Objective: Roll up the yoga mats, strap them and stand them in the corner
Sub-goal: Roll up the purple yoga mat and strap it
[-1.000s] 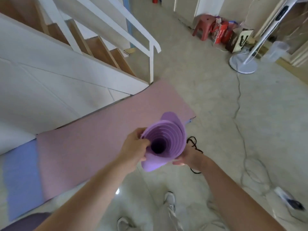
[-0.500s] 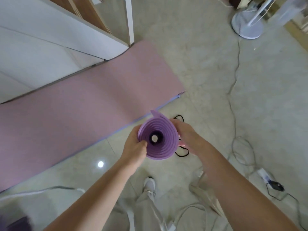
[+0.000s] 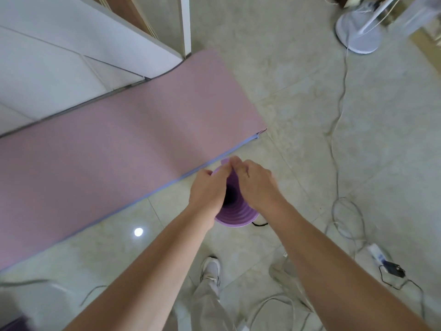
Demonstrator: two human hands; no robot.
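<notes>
While one pink mat (image 3: 114, 149) lies flat on the floor (image 3: 298, 91) along the stair base (image 3: 71, 63), the left hand (image 3: 207, 192) and right hand (image 3: 257, 185) both curl round the top of one rolled purple mat (image 3: 236, 215), held upright just beside it

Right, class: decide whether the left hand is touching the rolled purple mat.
Touching. The head view shows the left hand gripping the rim of the rolled purple mat, with no gap.

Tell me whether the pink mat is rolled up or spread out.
Spread out. The pink mat lies flat on the floor along the stair base; its left end runs out of frame.
</notes>
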